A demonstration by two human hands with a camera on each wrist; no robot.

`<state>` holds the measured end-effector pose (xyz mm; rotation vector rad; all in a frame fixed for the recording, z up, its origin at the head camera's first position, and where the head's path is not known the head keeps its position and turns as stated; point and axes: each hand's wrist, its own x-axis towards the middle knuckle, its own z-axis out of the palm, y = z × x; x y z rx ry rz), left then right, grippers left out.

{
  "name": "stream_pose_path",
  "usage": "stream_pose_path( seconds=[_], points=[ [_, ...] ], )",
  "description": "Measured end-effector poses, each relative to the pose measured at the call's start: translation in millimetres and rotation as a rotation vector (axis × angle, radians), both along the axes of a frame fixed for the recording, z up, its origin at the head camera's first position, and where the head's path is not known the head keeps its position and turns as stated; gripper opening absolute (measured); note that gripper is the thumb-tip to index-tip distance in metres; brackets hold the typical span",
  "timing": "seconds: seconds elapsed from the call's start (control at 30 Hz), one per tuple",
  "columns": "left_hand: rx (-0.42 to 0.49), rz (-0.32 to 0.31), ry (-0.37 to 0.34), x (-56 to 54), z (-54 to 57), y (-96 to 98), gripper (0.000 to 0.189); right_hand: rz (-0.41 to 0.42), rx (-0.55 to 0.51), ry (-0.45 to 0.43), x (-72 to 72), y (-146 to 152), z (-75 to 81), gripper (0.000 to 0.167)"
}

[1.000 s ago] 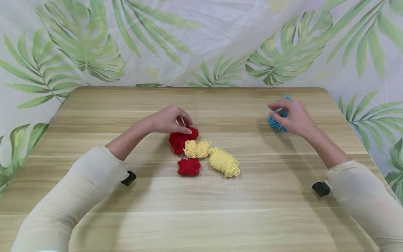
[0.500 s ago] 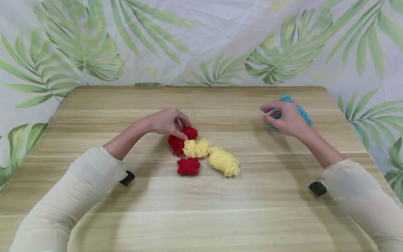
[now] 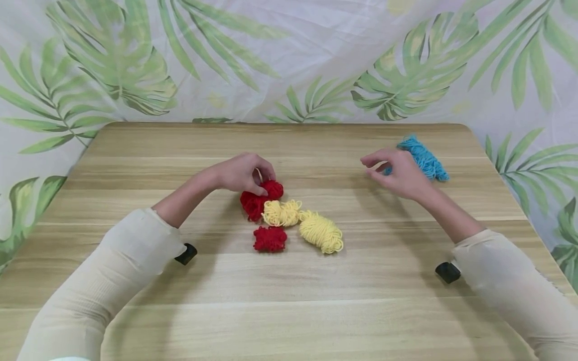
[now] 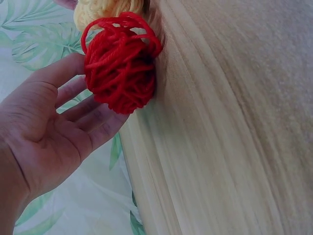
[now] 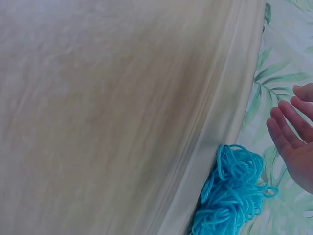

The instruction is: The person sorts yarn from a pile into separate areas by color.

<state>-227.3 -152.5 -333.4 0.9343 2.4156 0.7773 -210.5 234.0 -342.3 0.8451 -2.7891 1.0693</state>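
My left hand (image 3: 246,173) holds a red yarn bundle (image 3: 253,204) between thumb and fingers, left of the table's middle. In the left wrist view the thumb meets one side of this loosely wound red yarn (image 4: 120,68), with the fingertips on its other side. Against it lies a small pale yellow yarn bundle (image 3: 282,213). My right hand (image 3: 399,173) hovers at the right with fingers spread and nothing in its grasp. Behind it a blue yarn bundle (image 3: 424,159) lies on the table, partly hidden by the hand; the right wrist view shows this blue yarn (image 5: 232,191) apart from the fingers.
A larger yellow yarn bundle (image 3: 321,232) touches the small one's right end. Just in front of them sits a small red yarn bundle (image 3: 270,239). Everything rests on a wood-grain table (image 3: 289,311), with a leaf-print cloth (image 3: 316,45) hanging behind its far edge.
My right hand has moved left from the blue yarn bundle, uncovering more of it. My left hand has shifted its thumb slightly on the red yarn bundle, and the bundles stay about in place.
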Motion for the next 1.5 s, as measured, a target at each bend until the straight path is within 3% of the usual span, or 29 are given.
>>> stream_pose_path(
  seconds=[0.63, 0.77, 0.93, 1.5],
  points=[
    [0.035, 0.075, 0.048, -7.0, 0.8, 3.3, 0.023, 0.089, -0.084, -0.096, 4.5, -17.5, 3.4, 0.025],
    [0.035, 0.114, 0.052, -8.0, 0.0, 4.2, 0.024, 0.103, -0.096, -0.123, 7.8, -24.5, 4.2, 0.025],
    [0.05, 0.16, 0.059, -7.7, 0.1, 4.9, 0.025, 0.123, -0.092, -0.124, 12.3, -32.4, 4.1, 0.025],
    [0.166, 0.217, 0.077, -14.1, 0.6, 7.6, 0.025, 0.207, -0.139, -0.135, 18.8, -44.8, -2.6, 0.024]
  ],
)
